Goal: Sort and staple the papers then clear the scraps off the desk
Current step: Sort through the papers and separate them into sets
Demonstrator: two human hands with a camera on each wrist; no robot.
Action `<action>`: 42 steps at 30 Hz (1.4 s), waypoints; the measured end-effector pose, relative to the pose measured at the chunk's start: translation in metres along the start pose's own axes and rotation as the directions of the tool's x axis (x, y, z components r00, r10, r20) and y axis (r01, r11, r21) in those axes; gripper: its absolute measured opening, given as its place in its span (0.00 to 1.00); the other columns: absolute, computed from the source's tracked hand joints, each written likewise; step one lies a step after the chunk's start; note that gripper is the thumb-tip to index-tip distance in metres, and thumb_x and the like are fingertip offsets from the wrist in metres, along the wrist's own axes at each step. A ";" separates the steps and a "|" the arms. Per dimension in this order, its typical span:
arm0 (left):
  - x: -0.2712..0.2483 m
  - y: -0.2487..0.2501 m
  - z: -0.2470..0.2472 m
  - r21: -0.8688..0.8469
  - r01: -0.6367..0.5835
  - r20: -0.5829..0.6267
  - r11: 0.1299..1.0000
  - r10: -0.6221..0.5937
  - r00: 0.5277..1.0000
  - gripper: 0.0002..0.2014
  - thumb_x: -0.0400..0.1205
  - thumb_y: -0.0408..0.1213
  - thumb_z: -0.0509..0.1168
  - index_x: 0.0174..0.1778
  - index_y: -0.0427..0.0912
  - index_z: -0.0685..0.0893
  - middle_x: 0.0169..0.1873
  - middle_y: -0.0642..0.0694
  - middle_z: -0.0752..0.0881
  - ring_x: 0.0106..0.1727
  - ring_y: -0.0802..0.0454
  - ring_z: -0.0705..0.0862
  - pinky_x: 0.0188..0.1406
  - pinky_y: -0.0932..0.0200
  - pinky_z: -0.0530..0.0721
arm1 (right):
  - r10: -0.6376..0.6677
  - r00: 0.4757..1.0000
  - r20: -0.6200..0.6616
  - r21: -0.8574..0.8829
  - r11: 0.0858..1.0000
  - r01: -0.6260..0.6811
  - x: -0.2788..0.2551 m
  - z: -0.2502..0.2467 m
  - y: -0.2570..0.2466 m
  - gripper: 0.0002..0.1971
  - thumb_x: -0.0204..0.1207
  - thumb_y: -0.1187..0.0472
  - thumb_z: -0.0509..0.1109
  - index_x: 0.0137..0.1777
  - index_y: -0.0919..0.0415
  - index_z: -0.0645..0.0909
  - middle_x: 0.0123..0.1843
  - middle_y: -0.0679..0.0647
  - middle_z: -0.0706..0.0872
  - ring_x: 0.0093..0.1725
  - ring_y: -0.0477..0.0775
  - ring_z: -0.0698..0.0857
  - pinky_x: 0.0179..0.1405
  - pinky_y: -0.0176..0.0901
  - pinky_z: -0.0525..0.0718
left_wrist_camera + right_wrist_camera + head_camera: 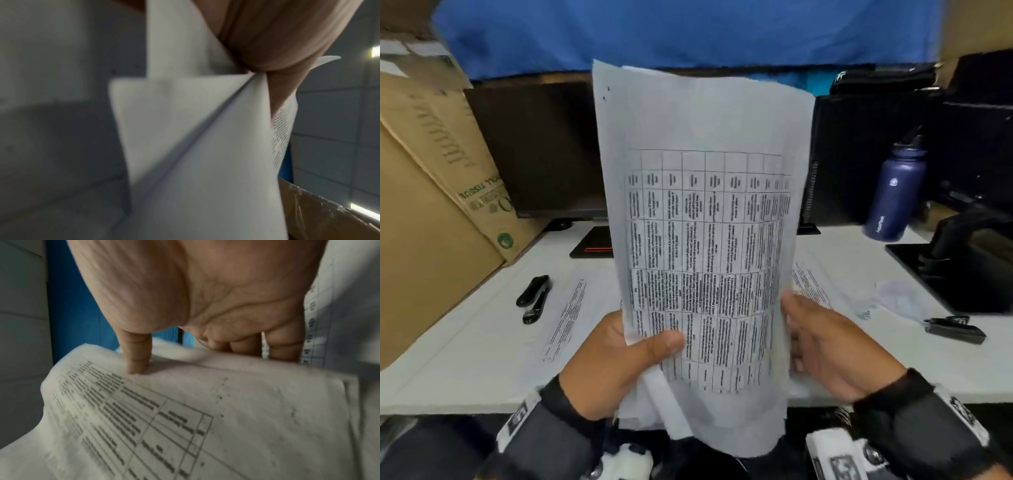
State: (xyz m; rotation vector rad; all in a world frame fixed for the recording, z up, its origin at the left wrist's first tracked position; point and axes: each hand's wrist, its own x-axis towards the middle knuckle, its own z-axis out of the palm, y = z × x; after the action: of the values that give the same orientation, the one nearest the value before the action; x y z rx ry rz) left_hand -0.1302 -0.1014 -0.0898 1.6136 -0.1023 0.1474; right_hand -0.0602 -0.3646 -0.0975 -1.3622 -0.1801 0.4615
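Note:
A stack of printed papers [702, 240] with a table on the front sheet stands upright above the desk's near edge. My left hand [650, 349] grips its lower left, thumb across the front and fingers hidden behind. My right hand [796, 315] holds the right edge, thumb in front and fingers behind. In the left wrist view the sheets [195, 146] fan out under my palm [277, 40]. In the right wrist view my thumb [137, 360] presses on a printed sheet [185, 418]. A black stapler [536, 298] lies at the left of the desk. A crumpled scrap [900, 296] lies at the right.
More printed sheets [571, 315] lie flat on the white desk [465, 359], some [811, 284] behind the held stack. A cardboard box [431, 205] leans at the left. A blue bottle [895, 192], a black stand [955, 274] and a small black object [952, 329] are at the right.

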 end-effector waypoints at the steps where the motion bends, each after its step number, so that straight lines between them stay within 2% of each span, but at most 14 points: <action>1: 0.004 0.003 0.000 0.031 -0.023 -0.005 0.999 0.023 1.000 0.15 0.69 0.44 0.82 0.47 0.41 0.93 0.50 0.34 0.93 0.54 0.36 0.91 0.55 0.46 0.91 | -0.050 0.999 0.003 0.028 0.998 0.049 -0.001 0.002 0.001 0.24 0.75 0.51 0.69 0.71 0.57 0.79 0.64 0.59 0.89 0.63 0.62 0.88 0.58 0.57 0.88; 4: 0.015 0.008 0.004 0.183 -0.096 -0.112 0.979 0.117 0.987 0.09 0.76 0.30 0.77 0.50 0.44 0.91 0.46 0.50 0.95 0.49 0.53 0.93 0.42 0.71 0.87 | -0.326 0.923 -0.205 -0.003 0.943 0.332 -0.007 -0.003 -0.004 0.21 0.71 0.62 0.73 0.65 0.59 0.82 0.60 0.56 0.91 0.63 0.59 0.88 0.59 0.53 0.88; 6: 0.021 0.008 0.008 0.244 -0.139 -0.187 0.960 0.187 0.964 0.14 0.79 0.29 0.74 0.58 0.47 0.88 0.49 0.56 0.94 0.51 0.58 0.92 0.46 0.70 0.87 | -0.493 0.812 -0.313 -0.207 0.869 0.448 -0.014 -0.004 -0.015 0.16 0.72 0.63 0.75 0.60 0.50 0.84 0.56 0.47 0.93 0.58 0.48 0.91 0.51 0.38 0.89; 8: 0.024 0.010 0.011 0.306 -0.169 -0.230 0.937 0.244 0.942 0.15 0.83 0.31 0.70 0.62 0.53 0.85 0.54 0.60 0.92 0.55 0.63 0.90 0.53 0.65 0.87 | -0.581 0.757 -0.298 -0.342 0.805 0.484 -0.017 0.001 -0.024 0.14 0.76 0.64 0.74 0.56 0.45 0.84 0.54 0.40 0.92 0.54 0.40 0.90 0.46 0.29 0.87; 13: 0.038 0.021 0.016 0.306 -0.210 -0.321 0.929 0.308 0.896 0.21 0.86 0.31 0.64 0.73 0.54 0.74 0.59 0.62 0.87 0.58 0.69 0.85 0.60 0.59 0.84 | -0.622 0.744 -0.245 -0.488 0.742 0.459 -0.004 0.018 -0.034 0.22 0.78 0.66 0.72 0.66 0.43 0.77 0.59 0.36 0.89 0.58 0.35 0.87 0.57 0.37 0.85; 18: 0.037 0.019 0.023 0.258 -0.293 -0.142 0.921 0.336 0.931 0.36 0.85 0.30 0.66 0.83 0.59 0.57 0.71 0.66 0.79 0.71 0.69 0.79 0.66 0.71 0.80 | -0.636 0.728 -0.255 -0.476 0.738 0.478 0.000 0.023 -0.030 0.30 0.76 0.65 0.75 0.70 0.37 0.69 0.62 0.34 0.85 0.60 0.36 0.85 0.57 0.37 0.83; 21: 0.038 0.012 0.026 0.209 -0.256 -0.196 0.944 0.297 0.935 0.34 0.86 0.29 0.63 0.83 0.59 0.57 0.68 0.68 0.82 0.68 0.71 0.81 0.63 0.73 0.80 | -0.631 0.735 -0.249 -0.489 0.737 0.467 0.002 0.026 -0.030 0.29 0.77 0.68 0.73 0.69 0.37 0.70 0.60 0.32 0.85 0.58 0.33 0.85 0.58 0.38 0.82; 25: 0.040 0.015 0.027 0.260 -0.220 -0.351 0.940 0.304 0.885 0.17 0.88 0.31 0.60 0.67 0.58 0.76 0.56 0.71 0.87 0.57 0.73 0.85 0.59 0.62 0.83 | -0.613 0.752 -0.243 -0.472 0.752 0.461 0.008 0.032 -0.038 0.25 0.78 0.71 0.70 0.65 0.39 0.75 0.59 0.37 0.88 0.58 0.38 0.87 0.60 0.46 0.83; 28: 0.037 0.015 0.027 0.265 -0.207 -0.402 0.942 0.303 0.864 0.15 0.86 0.33 0.63 0.63 0.59 0.75 0.54 0.72 0.86 0.54 0.72 0.85 0.51 0.63 0.84 | -0.580 0.768 -0.274 -0.395 0.795 0.460 0.008 0.031 -0.041 0.20 0.78 0.67 0.72 0.62 0.41 0.78 0.57 0.42 0.90 0.56 0.44 0.89 0.59 0.51 0.85; 33: 0.036 -0.015 0.017 0.134 0.003 -0.249 0.991 0.030 0.968 0.18 0.84 0.34 0.68 0.65 0.60 0.78 0.57 0.60 0.91 0.61 0.61 0.88 0.63 0.55 0.82 | -0.354 0.895 -0.272 -0.474 0.859 0.195 0.019 0.027 -0.010 0.22 0.67 0.57 0.76 0.59 0.36 0.78 0.56 0.50 0.89 0.56 0.54 0.89 0.62 0.61 0.85; 35: 0.033 -0.022 0.017 0.236 0.009 -0.202 0.972 0.040 0.979 0.08 0.86 0.37 0.66 0.57 0.56 0.85 0.49 0.66 0.92 0.58 0.66 0.88 0.58 0.67 0.81 | -0.280 0.926 -0.253 -0.465 0.874 0.138 0.026 0.021 -0.002 0.29 0.62 0.63 0.71 0.63 0.39 0.77 0.57 0.50 0.89 0.56 0.54 0.88 0.62 0.58 0.85; 37: 0.031 -0.022 0.009 0.280 -0.019 -0.306 0.960 0.108 0.946 0.07 0.87 0.36 0.65 0.44 0.48 0.86 0.34 0.72 0.90 0.43 0.76 0.87 0.42 0.79 0.78 | -0.202 0.950 -0.237 -0.469 0.880 0.069 0.030 0.015 0.000 0.34 0.67 0.71 0.67 0.71 0.43 0.71 0.63 0.46 0.85 0.58 0.48 0.86 0.59 0.48 0.85; 39: 0.029 -0.014 -0.008 0.200 -0.025 -0.454 0.979 0.115 0.883 0.07 0.87 0.37 0.65 0.45 0.48 0.88 0.35 0.66 0.92 0.42 0.66 0.90 0.43 0.68 0.84 | -0.141 0.969 -0.205 -0.626 0.780 -0.019 0.032 0.005 0.005 0.39 0.68 0.65 0.69 0.78 0.40 0.62 0.75 0.45 0.74 0.69 0.50 0.80 0.64 0.45 0.80; 42: 0.024 -0.006 -0.039 0.032 -0.009 -0.638 0.999 0.028 0.769 0.07 0.86 0.41 0.67 0.50 0.56 0.90 0.44 0.53 0.94 0.51 0.47 0.91 0.57 0.43 0.87 | 0.010 0.986 -0.166 -0.881 0.448 -0.153 0.030 -0.001 0.016 0.54 0.56 0.36 0.73 0.84 0.44 0.56 0.83 0.45 0.62 0.81 0.51 0.64 0.80 0.53 0.67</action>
State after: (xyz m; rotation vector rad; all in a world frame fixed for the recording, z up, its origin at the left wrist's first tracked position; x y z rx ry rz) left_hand -0.1066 -0.0612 -0.0904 1.5088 0.4185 0.7132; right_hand -0.0361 -0.3510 -0.1170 -2.4857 -0.2630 0.3429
